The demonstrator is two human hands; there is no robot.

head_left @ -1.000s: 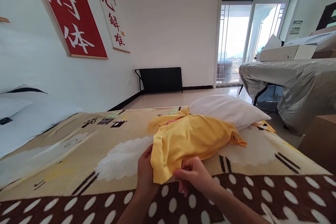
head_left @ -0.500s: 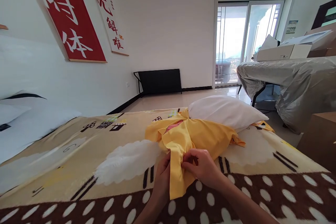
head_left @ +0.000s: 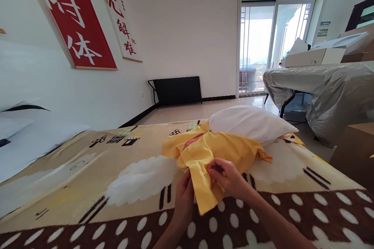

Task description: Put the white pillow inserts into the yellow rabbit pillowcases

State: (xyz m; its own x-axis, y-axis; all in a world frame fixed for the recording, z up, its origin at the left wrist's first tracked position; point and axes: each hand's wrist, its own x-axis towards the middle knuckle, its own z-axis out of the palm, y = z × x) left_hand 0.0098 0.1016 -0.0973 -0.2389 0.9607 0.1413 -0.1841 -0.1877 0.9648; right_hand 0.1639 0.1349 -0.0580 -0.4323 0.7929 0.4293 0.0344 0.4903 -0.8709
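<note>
A yellow pillowcase [head_left: 233, 148] with a pink print lies bunched on the bed, its near end raised as a hanging flap. My left hand [head_left: 185, 190] grips that flap from the left, with its fingertips partly hidden behind the cloth. On the flap's right side, my right hand [head_left: 223, 173] pinches the fabric between thumb and fingers. Just behind the yellow cloth rests a plump white pillow [head_left: 251, 121], overlapped along its near side. More yellow cloth [head_left: 293, 139] peeks out at the pillow's right end.
The bed has a beige and brown dotted blanket [head_left: 117, 175]. White bedding [head_left: 37, 136] lies at the left. Beyond the bed, a black folded frame [head_left: 178, 90] leans by the wall. At right stand a plastic-covered table [head_left: 330, 85] with boxes and a cardboard box [head_left: 356, 155].
Both hands have shifted slightly up and right with the pillowcase held. The flap's lower end has swung right and risen a little. The pillow stays put.
</note>
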